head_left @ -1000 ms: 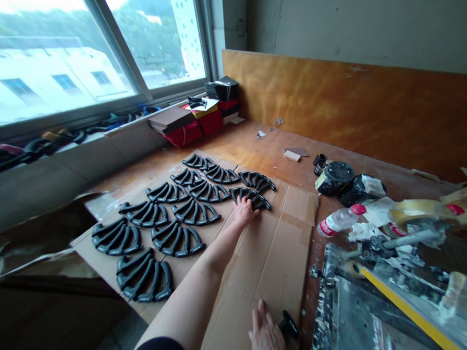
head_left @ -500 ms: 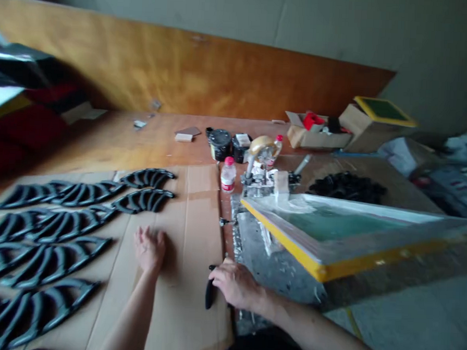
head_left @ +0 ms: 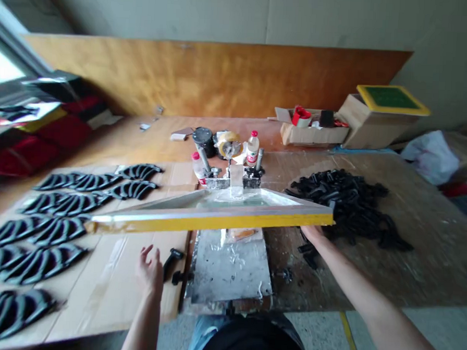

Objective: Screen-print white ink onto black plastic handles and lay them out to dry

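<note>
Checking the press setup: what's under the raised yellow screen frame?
A paint-spattered metal platen lies beneath the yellow screen frame; the frame hides the platen's far end.

1. The left hand (head_left: 149, 273) is open and raised at the lower left of the view, palm turned inward, and its fingers (head_left: 146, 253) are spread and slightly curled, gripping nothing.
2. The left forearm (head_left: 142, 321) rises almost straight from the bottom edge, bare, with the wrist slightly bent.
3. The right arm reaches far forward and across from the lower right. The bare right forearm (head_left: 368, 292) runs diagonally up to the right hand (head_left: 312, 233) – its fingertips are hidden, so any grip cannot be told.
4. The two hands are well apart.
</note>
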Motion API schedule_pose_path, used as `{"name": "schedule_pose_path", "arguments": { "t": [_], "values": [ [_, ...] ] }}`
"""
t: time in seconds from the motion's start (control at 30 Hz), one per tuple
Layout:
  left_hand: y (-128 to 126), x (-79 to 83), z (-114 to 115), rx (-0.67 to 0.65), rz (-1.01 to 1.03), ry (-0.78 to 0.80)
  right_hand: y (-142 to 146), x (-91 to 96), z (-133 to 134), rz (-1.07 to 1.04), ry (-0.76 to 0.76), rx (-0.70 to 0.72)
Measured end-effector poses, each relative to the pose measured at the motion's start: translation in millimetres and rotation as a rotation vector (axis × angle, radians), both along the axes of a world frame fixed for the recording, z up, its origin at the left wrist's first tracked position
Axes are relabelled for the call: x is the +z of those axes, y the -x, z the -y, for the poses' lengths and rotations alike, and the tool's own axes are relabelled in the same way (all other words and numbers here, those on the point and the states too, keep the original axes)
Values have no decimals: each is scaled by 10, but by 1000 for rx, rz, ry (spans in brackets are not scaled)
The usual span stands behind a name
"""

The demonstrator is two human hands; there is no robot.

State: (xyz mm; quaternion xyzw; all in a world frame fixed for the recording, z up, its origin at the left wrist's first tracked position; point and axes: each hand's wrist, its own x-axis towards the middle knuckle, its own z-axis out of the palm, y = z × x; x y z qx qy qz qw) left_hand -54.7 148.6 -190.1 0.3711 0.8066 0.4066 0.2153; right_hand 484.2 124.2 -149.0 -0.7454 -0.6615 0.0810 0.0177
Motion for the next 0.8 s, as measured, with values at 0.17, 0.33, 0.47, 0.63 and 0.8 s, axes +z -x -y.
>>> {"name": "schedule_pose_path", "arguments": {
  "t": [0.17, 0.33, 0.47, 0.63, 0.8],
  "values": [
    [-404, 297, 166, -31, 99, -101, -269, -186, -200, -43, -82, 253],
    [-384, 409, 178, 0, 93, -166, -99, -315, -425, -162, -352, 289],
    [-476, 474, 9, -82, 136, -203, 661, -160, -532, -360, -545, 265],
    [-656, 595, -201, -227, 210, -257, 1693, -27, -539, -523, -526, 417],
    [-659, 642, -262, -293, 278, -264, 1949, -105, -433, -415, -445, 540]
  ]
}}
